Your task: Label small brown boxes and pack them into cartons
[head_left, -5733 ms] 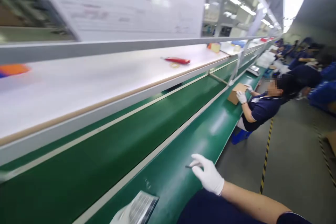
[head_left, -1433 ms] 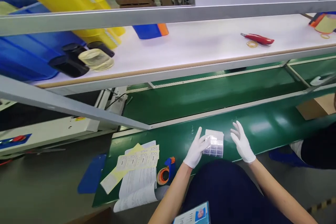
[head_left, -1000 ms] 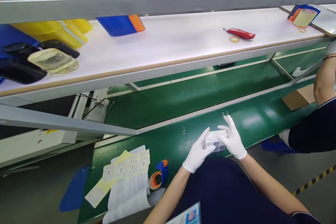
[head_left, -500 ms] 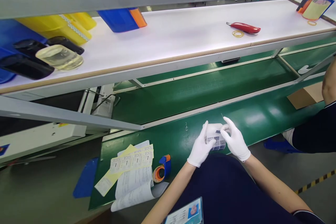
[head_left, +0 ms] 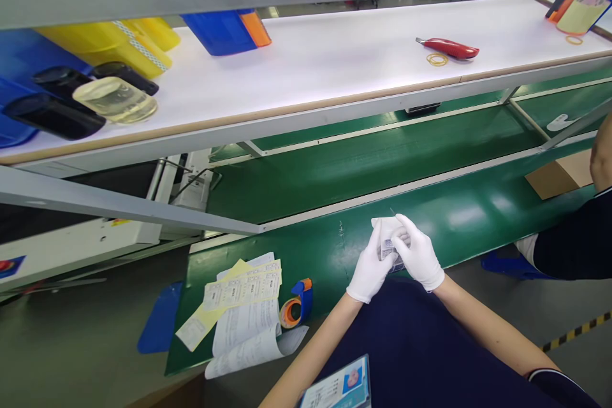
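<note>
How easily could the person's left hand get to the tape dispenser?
Probably easily: the left hand holds the label sheet, but the tape dispenser sits nearby on the green belt, nothing between them.

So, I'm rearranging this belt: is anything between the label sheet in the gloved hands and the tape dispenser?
Only the left hand, on that side of the label sheet; the right hand is on the far side. Past it, bare green belt reaches the tape dispenser.

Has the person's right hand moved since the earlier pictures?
Yes: the right hand has moved left, closer to the tape dispenser, and now joins the left hand on the folded sheet of labels.
</note>
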The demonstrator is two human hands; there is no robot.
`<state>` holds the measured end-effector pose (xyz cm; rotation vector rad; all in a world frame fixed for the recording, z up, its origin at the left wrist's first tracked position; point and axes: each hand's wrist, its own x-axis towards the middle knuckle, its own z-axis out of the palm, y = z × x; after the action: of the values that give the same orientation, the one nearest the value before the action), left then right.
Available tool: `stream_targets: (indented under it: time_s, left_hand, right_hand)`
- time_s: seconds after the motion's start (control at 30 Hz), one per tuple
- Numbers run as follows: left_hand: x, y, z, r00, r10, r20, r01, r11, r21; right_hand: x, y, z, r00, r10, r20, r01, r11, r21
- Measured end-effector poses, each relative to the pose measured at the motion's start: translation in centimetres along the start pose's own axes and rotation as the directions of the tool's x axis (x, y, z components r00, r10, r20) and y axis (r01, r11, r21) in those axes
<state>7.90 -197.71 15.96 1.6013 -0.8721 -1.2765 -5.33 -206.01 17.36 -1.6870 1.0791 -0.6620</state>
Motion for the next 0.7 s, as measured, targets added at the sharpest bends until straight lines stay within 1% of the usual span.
stream_targets:
  time_s: [0.13,0.23,0.4,0.53,0.6,0.63,0.7]
  left_hand:
    - [-0.3,1.0,0.3,1.0,-0.006,-0.009,0.007,0.997,0.078]
    - [-0.5,1.6,0.7,1.0,-0.022,-0.022,0.024,0.998,0.057]
    - [-0.6,1.8,0.8,0.999,-0.038,-0.029,0.039,0.999,0.014]
    - [-0.6,1.8,0.3,0.996,-0.064,-0.054,0.066,0.997,0.039]
    - [-0.6,1.7,0.1,0.995,-0.071,-0.066,0.074,0.996,0.047]
    - [-0.5,1.6,0.1,0.995,-0.071,-0.069,0.074,0.997,0.039]
    - [-0.4,1.4,0.1,0.996,-0.072,-0.057,0.07,0.997,-0.027]
  right_hand:
    - [0.0,0.2,0.4,1.0,-0.012,-0.013,0.011,0.997,-0.074]
    - [-0.1,0.1,0.7,1.0,-0.02,-0.014,0.018,0.992,-0.126]
    - [0.0,-0.7,1.0,0.999,-0.047,-0.012,0.045,0.986,-0.159]
    - [0.4,-1.9,0.7,0.999,0.004,-0.044,-0.015,0.966,-0.256]
    - [0.6,-2.2,0.4,0.998,0.023,-0.051,-0.036,0.96,-0.279]
    - [0.7,-2.3,0.2,0.998,0.025,-0.051,-0.039,0.959,-0.282]
    - [0.9,-2.0,-0.2,0.998,0.024,-0.058,-0.04,0.956,-0.292]
